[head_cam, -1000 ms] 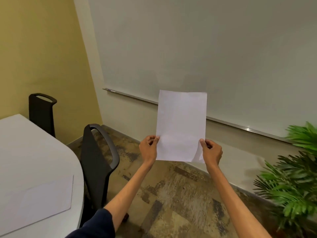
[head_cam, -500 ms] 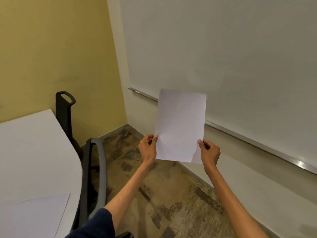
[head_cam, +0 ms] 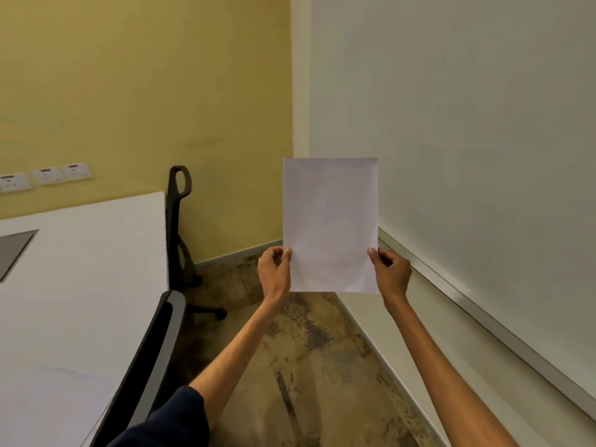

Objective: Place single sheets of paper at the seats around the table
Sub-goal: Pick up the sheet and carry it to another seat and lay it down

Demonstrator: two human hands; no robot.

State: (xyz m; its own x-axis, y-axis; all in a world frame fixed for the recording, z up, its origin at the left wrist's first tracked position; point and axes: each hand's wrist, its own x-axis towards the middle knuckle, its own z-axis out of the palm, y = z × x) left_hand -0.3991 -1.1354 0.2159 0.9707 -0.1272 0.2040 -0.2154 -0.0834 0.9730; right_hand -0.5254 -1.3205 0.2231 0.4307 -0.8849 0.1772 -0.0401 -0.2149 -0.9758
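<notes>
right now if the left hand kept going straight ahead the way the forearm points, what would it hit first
Nothing close, as far as I can tell. The left hand, its grip on the sheet of paper, points up and forward, to the right of the far chair; likely the yellow wall first, though depth is unclear.

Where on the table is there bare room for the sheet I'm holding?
Both hands, left hand and right hand, hold the sheet over the floor. The table is bare between the grey inset panel and the far chair. The near corner beside the near chair already holds a sheet.
</notes>
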